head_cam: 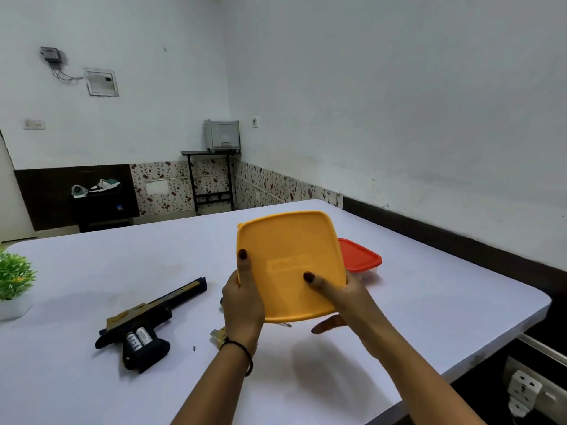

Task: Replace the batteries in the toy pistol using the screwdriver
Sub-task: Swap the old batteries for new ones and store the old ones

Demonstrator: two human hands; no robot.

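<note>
A: What is over the white counter?
B: A yellow container, held up and tilted to the camera. The left hand grips its left edge, thumb on the face, fingers behind. The right hand holds the lower right corner, thumb on top, fingers underneath.
A: And the toy pistol?
B: On its side on the counter, left of the hands, untouched. Two batteries sit in its open grip, and a small screw lies near

Matt yellow plastic lid, smooth white table, glossy batteries
</note>
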